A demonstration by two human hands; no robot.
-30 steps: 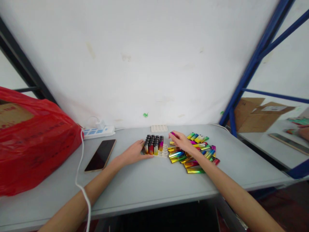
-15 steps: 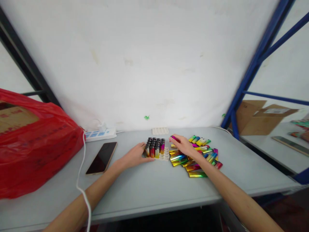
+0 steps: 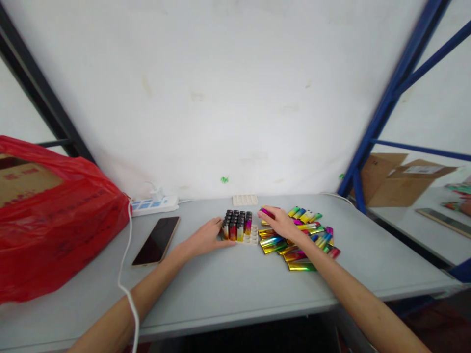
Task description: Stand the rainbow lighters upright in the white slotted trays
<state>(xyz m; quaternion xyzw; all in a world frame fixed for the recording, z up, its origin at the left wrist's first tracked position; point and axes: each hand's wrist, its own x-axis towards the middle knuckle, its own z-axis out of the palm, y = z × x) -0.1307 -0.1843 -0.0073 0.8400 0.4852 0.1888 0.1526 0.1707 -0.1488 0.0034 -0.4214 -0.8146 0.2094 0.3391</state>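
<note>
A small white tray with round holes [image 3: 252, 236] lies on the table, and several lighters with black tops [image 3: 236, 224] stand upright in it. Bare holes show along its right side. My left hand [image 3: 208, 236] is curled around the tray's left end, thumb along the front edge and fingers behind at the left. To the right of the tray, my right hand [image 3: 282, 224] pinches a purple lighter [image 3: 268, 212] over the left edge of a loose heap of shiny multicoloured lighters [image 3: 303, 244]. My right wrist hides part of that heap.
A second white tray [image 3: 245, 200] lies by the wall. On the left are a phone [image 3: 156, 241], a power strip [image 3: 155, 204], a white cable [image 3: 122, 274] and a red plastic bag [image 3: 73, 235]. A blue rack post [image 3: 382, 113] and a cardboard box [image 3: 401, 181] stand right.
Both hands are nearly where they were. Slightly more of the purple lighter shows at my right fingers, and the whole view has shifted a little.
</note>
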